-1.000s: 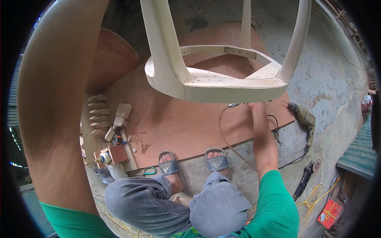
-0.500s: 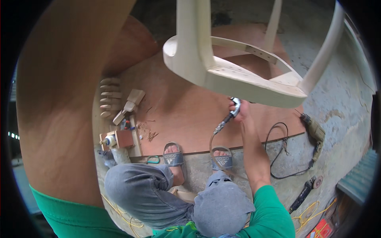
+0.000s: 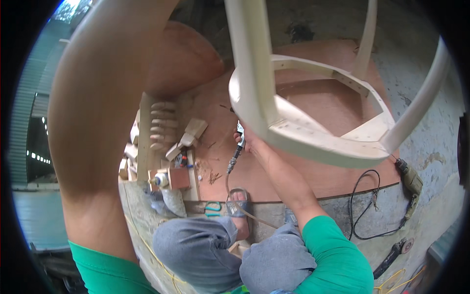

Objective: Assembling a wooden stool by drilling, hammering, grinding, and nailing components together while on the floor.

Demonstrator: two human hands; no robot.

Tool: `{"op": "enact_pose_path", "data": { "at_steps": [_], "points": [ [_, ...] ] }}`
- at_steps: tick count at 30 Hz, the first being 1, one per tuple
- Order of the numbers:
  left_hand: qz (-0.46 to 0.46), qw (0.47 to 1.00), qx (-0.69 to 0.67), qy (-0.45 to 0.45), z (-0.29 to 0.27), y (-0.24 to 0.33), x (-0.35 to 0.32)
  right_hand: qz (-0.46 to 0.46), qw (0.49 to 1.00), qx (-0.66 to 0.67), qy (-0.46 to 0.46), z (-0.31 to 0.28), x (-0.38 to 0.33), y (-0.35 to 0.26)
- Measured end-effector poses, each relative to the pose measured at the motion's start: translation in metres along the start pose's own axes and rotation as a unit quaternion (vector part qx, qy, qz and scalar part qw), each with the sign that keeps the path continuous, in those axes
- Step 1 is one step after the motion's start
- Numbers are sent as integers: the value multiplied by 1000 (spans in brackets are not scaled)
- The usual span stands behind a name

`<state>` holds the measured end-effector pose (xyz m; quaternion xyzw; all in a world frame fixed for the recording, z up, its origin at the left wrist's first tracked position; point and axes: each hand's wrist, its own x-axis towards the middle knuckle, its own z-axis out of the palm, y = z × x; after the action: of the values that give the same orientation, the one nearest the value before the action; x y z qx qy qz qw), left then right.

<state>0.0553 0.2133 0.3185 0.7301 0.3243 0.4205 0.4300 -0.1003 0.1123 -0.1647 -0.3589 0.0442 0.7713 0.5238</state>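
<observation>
My right hand point(image 3: 248, 140) is closed around a silver air gun point(image 3: 240, 131) with a dark coupling below its handle. A thin hose point(image 3: 252, 215) trails from it past my knees. The hand lies just left of a pale wooden chair frame point(image 3: 323, 147), partly under its curved seat rail. Several posts rise from that rail, which has small holes along it. The frame is tilted and stands close in front of me. My left arm point(image 3: 98, 122) reaches up along the left side, and its hand is outside the picture.
A reddish board point(image 3: 338, 183) lies on the concrete floor. On its left are curved wood pieces point(image 3: 164, 122), wood blocks point(image 3: 196, 128), a white bottle point(image 3: 159, 180) and turquoise-handled scissors point(image 3: 213, 208). A corded drill point(image 3: 410, 179) and an angle grinder point(image 3: 394, 257) lie at the right.
My right hand has moved left with the air gun, out from near the middle of the seat rail. The view has shifted left, so the chair frame appears further right and lower.
</observation>
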Motion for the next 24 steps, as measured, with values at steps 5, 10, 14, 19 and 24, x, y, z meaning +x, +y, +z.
{"op": "enact_pose_path", "data": {
  "at_steps": [5,10,14,19,24],
  "points": [
    [-125,984,50,117,-22,-12,-54,-142,979,125,78,-56,-16,-54],
    [-135,987,-12,87,-87,-90,-14,-253,935,216,124,-167,-59,-71],
    [-148,982,11,117,-123,-104,-16,-372,852,351,112,-142,-161,-65],
    [-59,989,-67,117,-100,-104,-70,-416,834,265,247,-283,-256,-66],
    [-26,989,-92,110,-110,-121,-160,-452,839,167,254,-273,-394,-62]
  ]
}}
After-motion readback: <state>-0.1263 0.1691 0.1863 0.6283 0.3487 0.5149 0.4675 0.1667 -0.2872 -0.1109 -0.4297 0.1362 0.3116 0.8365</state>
